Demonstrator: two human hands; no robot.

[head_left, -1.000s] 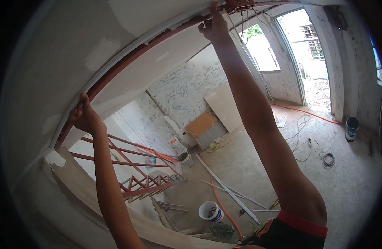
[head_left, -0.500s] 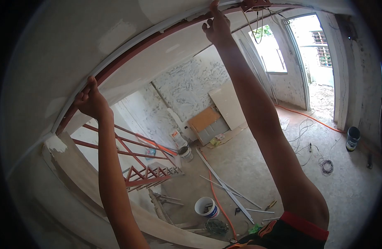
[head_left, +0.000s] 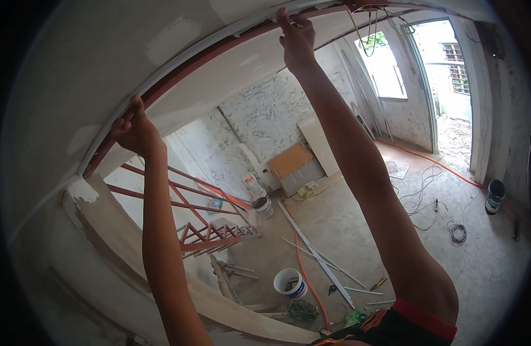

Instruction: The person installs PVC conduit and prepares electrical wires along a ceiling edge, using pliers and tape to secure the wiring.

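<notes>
Overhead, a long white strip [head_left: 187, 54] runs along the edge of a reddish-brown beam [head_left: 190, 70] and looks curved in this wide view. Near its lower left end, my left hand [head_left: 137, 131] has its thumb up against the strip and its fingers curled at the beam. Farther along to the upper right, my right hand [head_left: 298, 43] presses its thumb to the strip, with the other fingers bent. Both arms are stretched upward. The palms and part of the fingers' contact are hidden.
Far below, the floor holds a white bucket [head_left: 290, 282], loose white strips [head_left: 317, 259], an orange cord [head_left: 304, 265], coiled wire [head_left: 457, 233] and a dark bucket [head_left: 495, 196]. Red metal trusses [head_left: 210, 233] stand at left. A doorway [head_left: 447, 86] opens at right.
My right hand has shifted slightly left and down along the strip, while my left hand keeps nearly the same place on it. The whole view has swung slightly, moving the room rightward.
</notes>
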